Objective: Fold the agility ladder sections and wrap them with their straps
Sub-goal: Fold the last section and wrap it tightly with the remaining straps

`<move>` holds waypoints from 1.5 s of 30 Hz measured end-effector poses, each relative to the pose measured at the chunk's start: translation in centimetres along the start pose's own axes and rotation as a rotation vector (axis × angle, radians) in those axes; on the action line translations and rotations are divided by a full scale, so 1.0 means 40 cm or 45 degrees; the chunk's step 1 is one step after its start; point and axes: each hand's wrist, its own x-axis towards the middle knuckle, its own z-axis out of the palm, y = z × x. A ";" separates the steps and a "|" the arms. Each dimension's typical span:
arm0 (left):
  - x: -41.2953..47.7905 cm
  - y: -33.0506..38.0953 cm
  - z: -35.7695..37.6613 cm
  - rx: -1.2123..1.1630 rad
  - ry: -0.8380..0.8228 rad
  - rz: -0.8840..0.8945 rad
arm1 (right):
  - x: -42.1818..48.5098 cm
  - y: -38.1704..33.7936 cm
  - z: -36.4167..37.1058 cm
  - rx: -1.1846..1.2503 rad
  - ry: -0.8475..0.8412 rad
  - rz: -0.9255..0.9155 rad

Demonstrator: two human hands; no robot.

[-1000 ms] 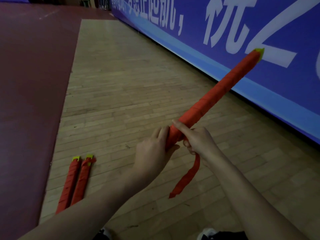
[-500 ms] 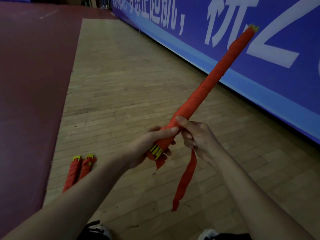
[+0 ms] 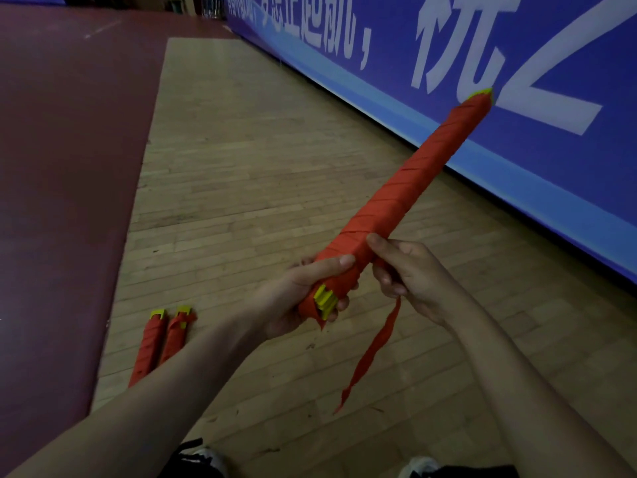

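One folded ladder bundle [image 3: 406, 188], bound in red spiral turns over nearly its whole length, was held in the air above the floor. It slanted up and away to the right, a pose that probably left room for the strap to pass round it. The left hand [image 3: 303, 298] had fingers and thumb curled round the near end, beside the yellow rung ends [image 3: 324, 298], apparently to steady the bundle and stop the last turns from slackening. The right hand [image 3: 406, 274] lay just beside it, forefinger pressed on the wrapping and the other fingers curled on the loose strap [image 3: 372, 353], which hung from that hand as a twisted tail. So short a remainder suggested that the wrapping was near its finish and the end awaited tucking or fastening. Beneath lay a wooden floor [image 3: 241, 167] of pale strips, bordered on the left by dark red flooring [image 3: 69, 167] and on the right by a blue banner [image 3: 517, 46] with white lettering. Two finished bundles [image 3: 151, 343] lay side by side near the wood's left edge, well apart from the hands. Shoes [image 3: 206, 458] showed at the lower edge.
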 end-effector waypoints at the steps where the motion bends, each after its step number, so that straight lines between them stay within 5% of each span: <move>1: 0.001 -0.002 0.005 0.021 0.020 0.030 | 0.001 0.001 -0.002 -0.008 0.001 0.004; 8: 0.022 -0.029 0.012 0.355 0.272 0.178 | 0.013 0.011 0.001 -0.163 0.054 0.100; 17: 0.025 -0.077 -0.001 1.682 0.556 0.500 | 0.005 0.015 0.023 -0.327 0.128 0.297; 20: 0.023 -0.096 0.016 1.961 0.640 0.833 | 0.004 0.016 0.028 -0.212 0.182 0.342; 25: 0.040 -0.118 0.012 1.864 0.690 1.074 | 0.003 0.009 0.014 -0.074 0.218 0.250; 32: 0.011 -0.052 0.022 0.944 0.489 0.354 | 0.017 0.008 0.019 0.034 0.183 0.170; 37: -0.006 -0.006 0.008 0.193 0.125 -0.199 | 0.008 0.003 0.013 0.049 0.093 0.115; 45: -0.008 -0.016 0.014 -0.361 -0.088 -0.300 | 0.007 -0.012 0.021 0.108 0.000 0.107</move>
